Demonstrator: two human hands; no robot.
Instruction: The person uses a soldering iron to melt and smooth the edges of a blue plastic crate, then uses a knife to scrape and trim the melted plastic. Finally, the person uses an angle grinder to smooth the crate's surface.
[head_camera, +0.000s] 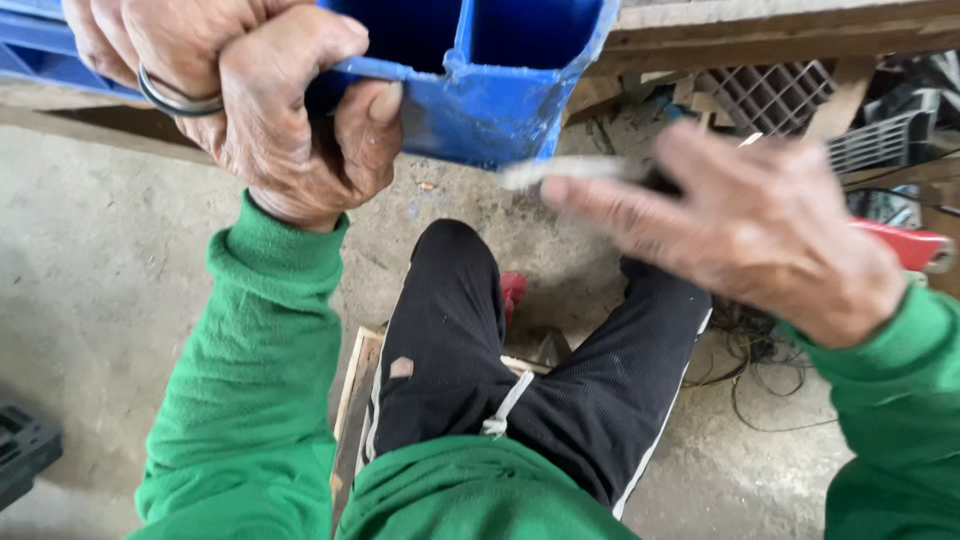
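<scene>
A blue plastic crate (480, 95) hung at the top of the view, above the person's knees, its bottom corner pointing down and two open compartments showing at its upper edge. The left hand (265, 105) was clamped on the crate's lower rim, fingers curled under the edge and the thumb pressed against the blue wall; a dark bangle (172, 100) circled that wrist. The right hand (745, 225) was just beside the crate's corner, fingers stretched toward it and closed on a pale, flat tool (565, 170) whose tip met the underside of the corner; the tool was blurred, so its kind could not be told. Both arms wore green sleeves (255, 380). Below the crate were legs in black trousers (450, 330) with a small hole at one knee, over a wooden board (355, 385) on a grey concrete floor (95, 260). A red object (905, 245) and tangled wires (750, 360) lay to the right.
</scene>
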